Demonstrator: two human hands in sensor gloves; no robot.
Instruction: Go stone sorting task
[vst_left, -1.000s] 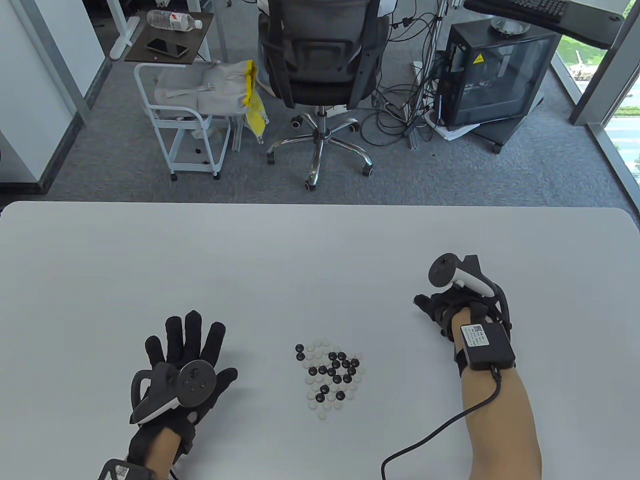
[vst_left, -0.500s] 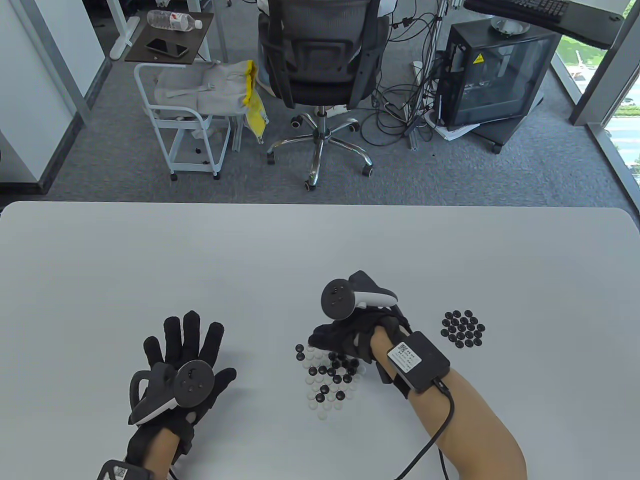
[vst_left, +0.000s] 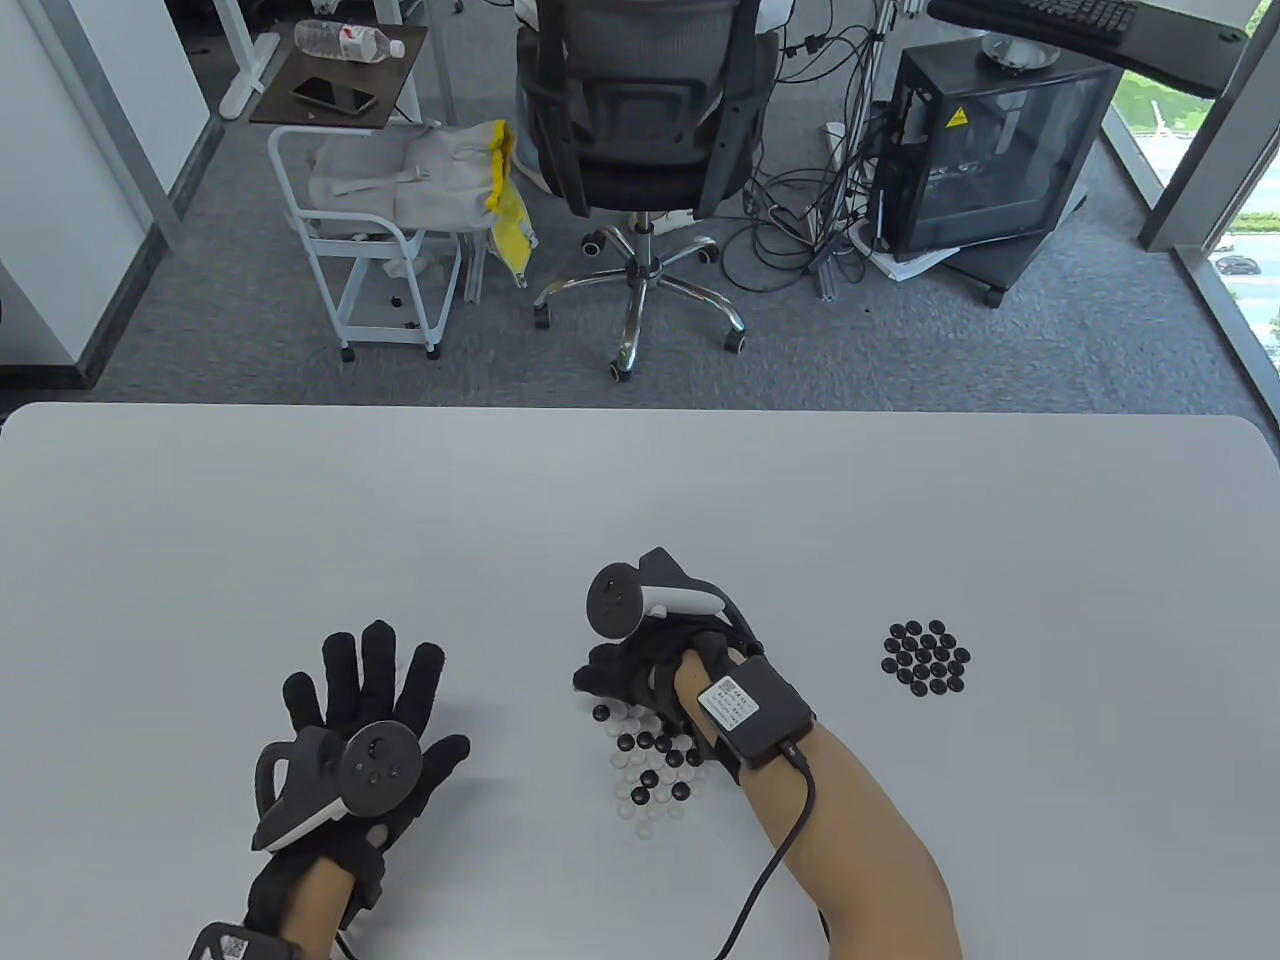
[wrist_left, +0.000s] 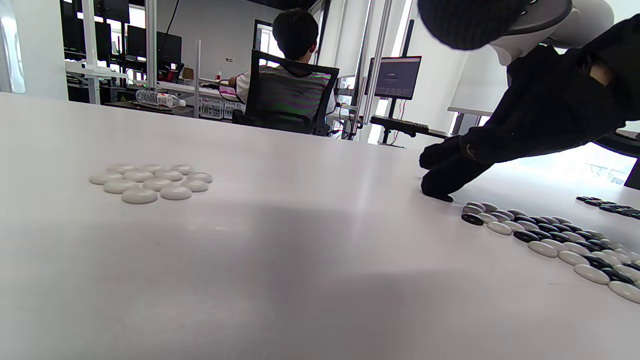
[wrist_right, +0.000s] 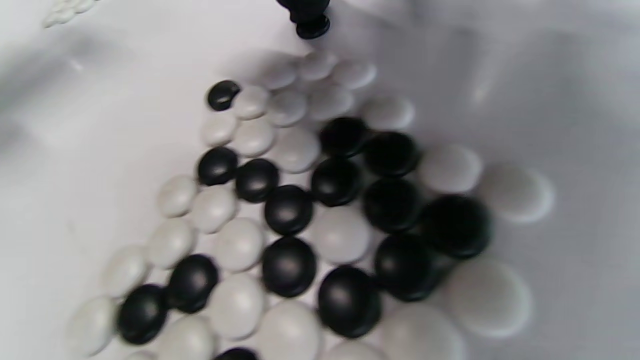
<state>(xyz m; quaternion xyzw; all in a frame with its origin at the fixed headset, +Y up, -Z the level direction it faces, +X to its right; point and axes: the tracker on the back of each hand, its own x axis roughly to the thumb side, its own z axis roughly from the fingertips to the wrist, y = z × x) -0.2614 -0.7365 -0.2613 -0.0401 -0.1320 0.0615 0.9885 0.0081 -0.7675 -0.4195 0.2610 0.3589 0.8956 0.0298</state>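
The table (vst_left: 640, 500) takes up most of the view, with three lots of Go stones on it. The mixed pile (vst_left: 655, 765) sits front and centre, black and white still jumbled. Well off to the right is the black group (vst_left: 926, 658), neatly packed. A white group (wrist_left: 150, 181) shows only in the left wrist view, out on the left side; in the table view I can't pick it out against the pale top.

What's new: a second ago the right hand (vst_left: 640, 680) was over where the black group lies, and half a second ago it was already swinging back. Now it's at the far edge of the mixed pile, fingertips (wrist_left: 436, 191) down on the table just beside the stones. The fingers are curled, and the right wrist view shows one black stone (wrist_right: 312, 27) right under a fingertip, but I can't tell whether it's actually pinched yet. My read is one drop-off done, next black pick starting.

The left hand (vst_left: 360, 730) hasn't really budged, lying flat with fingers spread and holding nothing.

Plenty left to sort, I'd say.
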